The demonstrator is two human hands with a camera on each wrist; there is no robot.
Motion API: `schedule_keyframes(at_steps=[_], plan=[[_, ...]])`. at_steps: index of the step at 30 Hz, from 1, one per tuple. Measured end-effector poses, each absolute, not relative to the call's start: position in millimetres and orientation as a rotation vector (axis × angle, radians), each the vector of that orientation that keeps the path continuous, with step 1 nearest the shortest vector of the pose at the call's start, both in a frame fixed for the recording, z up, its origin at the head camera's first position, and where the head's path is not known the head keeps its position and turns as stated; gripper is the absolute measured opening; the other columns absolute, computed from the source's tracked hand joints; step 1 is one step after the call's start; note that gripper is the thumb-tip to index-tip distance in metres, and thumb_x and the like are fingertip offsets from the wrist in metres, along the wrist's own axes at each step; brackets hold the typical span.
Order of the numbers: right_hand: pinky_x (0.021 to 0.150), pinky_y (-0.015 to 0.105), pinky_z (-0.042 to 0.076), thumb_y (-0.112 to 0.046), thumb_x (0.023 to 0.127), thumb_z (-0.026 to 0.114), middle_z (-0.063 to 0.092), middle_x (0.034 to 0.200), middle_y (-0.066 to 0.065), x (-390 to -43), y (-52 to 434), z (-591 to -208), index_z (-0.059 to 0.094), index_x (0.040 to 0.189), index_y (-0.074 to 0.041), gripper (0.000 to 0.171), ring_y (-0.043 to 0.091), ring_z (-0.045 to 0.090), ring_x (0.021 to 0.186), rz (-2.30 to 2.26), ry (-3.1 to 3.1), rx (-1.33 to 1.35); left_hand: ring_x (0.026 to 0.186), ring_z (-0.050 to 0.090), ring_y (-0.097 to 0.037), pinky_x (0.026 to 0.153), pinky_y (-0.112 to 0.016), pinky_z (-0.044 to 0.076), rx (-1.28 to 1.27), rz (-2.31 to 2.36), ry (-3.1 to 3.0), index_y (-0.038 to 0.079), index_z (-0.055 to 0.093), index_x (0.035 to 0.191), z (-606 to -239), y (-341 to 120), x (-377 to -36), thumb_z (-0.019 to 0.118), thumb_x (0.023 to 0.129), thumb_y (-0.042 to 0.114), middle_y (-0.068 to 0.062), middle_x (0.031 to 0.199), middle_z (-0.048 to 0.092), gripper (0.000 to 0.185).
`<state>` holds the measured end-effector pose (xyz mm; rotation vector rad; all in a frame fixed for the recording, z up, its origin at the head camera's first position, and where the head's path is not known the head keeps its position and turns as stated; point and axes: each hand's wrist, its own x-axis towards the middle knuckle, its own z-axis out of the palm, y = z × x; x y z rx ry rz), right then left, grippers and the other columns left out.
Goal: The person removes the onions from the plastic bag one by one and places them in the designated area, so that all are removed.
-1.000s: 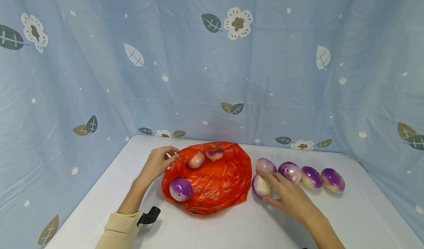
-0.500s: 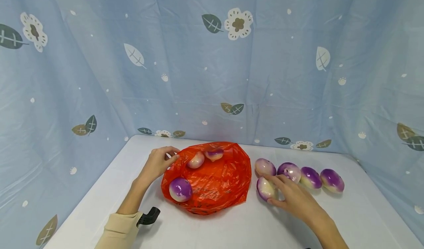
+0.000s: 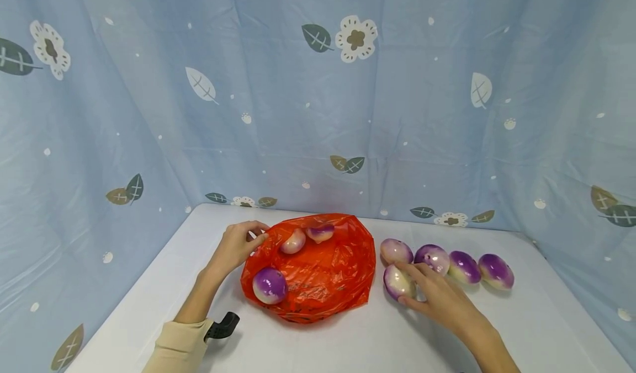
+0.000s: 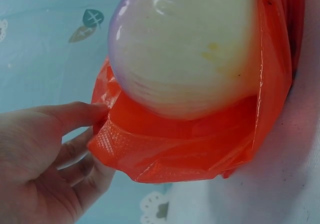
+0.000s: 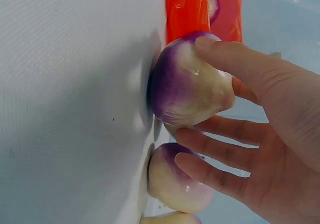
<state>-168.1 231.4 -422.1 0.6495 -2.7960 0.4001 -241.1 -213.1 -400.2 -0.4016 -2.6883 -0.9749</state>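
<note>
My left hand (image 3: 239, 247) pinches the left rim of a red plastic bag (image 3: 330, 276), thumb and fingers on its edge in the left wrist view. The bag lies spread open with three purple-and-white turnips in it: one at the front left (image 3: 270, 286), two near the back, including a pale one (image 3: 293, 241). Right of the bag, my right hand (image 3: 444, 304) grips another turnip (image 5: 187, 86) between thumb and fingers, low over the white table. Its remaining fingers reach toward a neighbouring turnip (image 5: 175, 176) in the right wrist view.
Several more turnips stand in a row behind and right of my right hand, from a pale one (image 3: 396, 251) to a purple one (image 3: 497, 272) at the far right. A blue patterned curtain (image 3: 298, 113) encloses the white table (image 3: 338, 348) at the back and sides.
My right hand has drawn its turnip slightly to the right, away from the bag, and turned it a little. My left hand and the bag have stayed in place.
</note>
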Motion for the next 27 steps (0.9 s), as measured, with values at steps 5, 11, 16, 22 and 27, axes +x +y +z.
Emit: schedule_keyframes(at_steps=[5, 11, 16, 22, 27], plan=[[0.075, 0.044, 0.058, -0.041, 0.078, 0.080, 0.063, 0.113, 0.006, -167.4, 230.0, -421.2, 0.055, 0.136, -0.027, 0.066, 0.020, 0.065, 0.096, 0.429, -2.826, 0.632, 0.063, 0.057, -0.012, 0.056, -0.018, 0.052, -0.400, -0.963, -2.689, 0.010, 0.072, 0.108, -399.9, -213.2, -240.9, 0.069, 0.091, 0.015, -0.006, 0.087, 0.070, 0.017], [0.077, 0.044, 0.059, -0.040, 0.079, 0.080, 0.064, 0.114, 0.006, -166.8, 229.6, -423.3, 0.056, 0.135, -0.024, 0.064, 0.021, 0.065, 0.100, 0.410, -2.796, 0.662, 0.064, 0.058, -0.012, 0.056, -0.017, 0.052, -0.398, -0.962, -2.690, 0.010, 0.072, 0.108, -400.1, -213.5, -240.9, 0.069, 0.091, 0.016, -0.006, 0.088, 0.071, 0.017], [0.076, 0.043, 0.059, -0.039, 0.078, 0.080, 0.064, 0.114, 0.006, -165.6, 229.6, -424.4, 0.056, 0.135, -0.023, 0.064, 0.021, 0.064, 0.102, 0.380, -2.763, 0.681, 0.064, 0.057, -0.012, 0.056, -0.018, 0.052, -0.393, -0.953, -2.689, 0.010, 0.072, 0.107, -400.5, -213.4, -241.1, 0.069, 0.091, 0.016, -0.006, 0.088, 0.071, 0.017], [0.077, 0.041, 0.059, -0.038, 0.078, 0.080, 0.065, 0.113, 0.004, -164.5, 229.3, -424.3, 0.057, 0.134, -0.023, 0.063, 0.018, 0.064, 0.102, 0.356, -2.746, 0.683, 0.065, 0.058, -0.012, 0.056, -0.017, 0.052, -0.394, -0.954, -2.689, 0.010, 0.072, 0.108, -400.7, -213.4, -240.9, 0.069, 0.091, 0.016, -0.007, 0.089, 0.072, 0.018], [0.077, 0.041, 0.059, -0.040, 0.080, 0.079, 0.064, 0.115, 0.003, -164.4, 229.3, -422.8, 0.056, 0.135, -0.024, 0.062, 0.018, 0.064, 0.103, 0.370, -2.769, 0.665, 0.065, 0.058, -0.011, 0.056, -0.017, 0.052, -0.395, -0.951, -2.696, 0.009, 0.072, 0.108, -400.4, -213.9, -240.6, 0.069, 0.092, 0.016, -0.007, 0.090, 0.072, 0.018]])
